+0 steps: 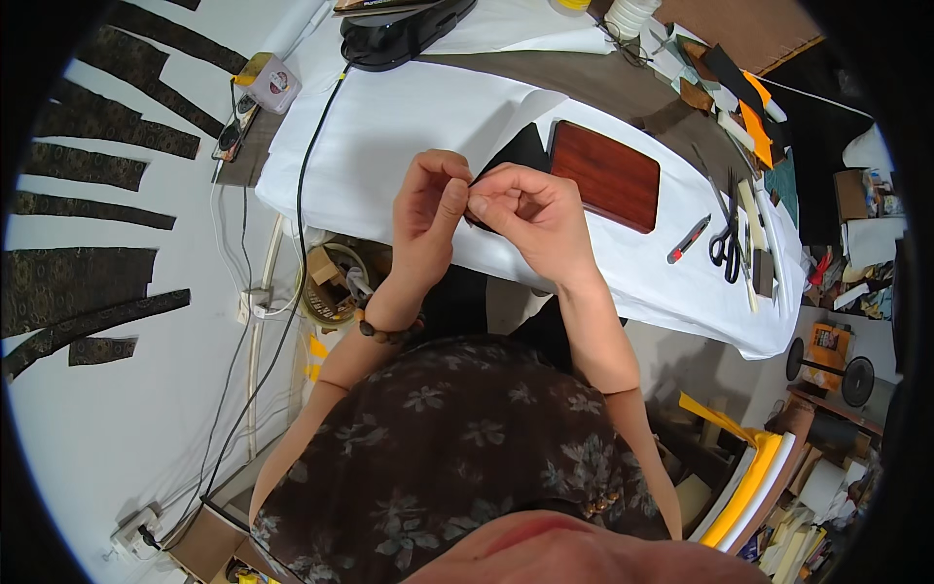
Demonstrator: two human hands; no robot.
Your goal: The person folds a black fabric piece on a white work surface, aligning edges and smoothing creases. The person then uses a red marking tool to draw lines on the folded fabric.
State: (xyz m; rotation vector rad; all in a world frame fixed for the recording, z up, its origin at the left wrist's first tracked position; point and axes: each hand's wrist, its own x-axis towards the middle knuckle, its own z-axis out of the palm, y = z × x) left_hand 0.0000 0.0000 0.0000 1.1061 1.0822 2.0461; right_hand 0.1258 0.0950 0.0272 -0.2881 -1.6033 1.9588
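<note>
Over the near edge of the white-covered table, my left hand (428, 209) and my right hand (540, 214) meet with fingertips pinched together. Whatever lies between the fingertips is too small and hidden to name. A piece of black cloth (525, 151) shows behind my right hand, its lower tip coming out under the fingers; I cannot tell whether it is gripped or lies on the table. Just right of it is a reddish-brown rectangular board (608, 175) with rounded corners. Farther right lie a red and grey utility knife (689, 240) and black-handled scissors (725, 248).
A black cable (309, 165) runs down across the table's left side. At the back stand a black machine (404, 37) and a white thread spool (630, 15). Scraps (715, 78) pile up at the far right. Below the table's left edge is a bin (336, 287). Dark patterned strips (83, 277) hang on the left.
</note>
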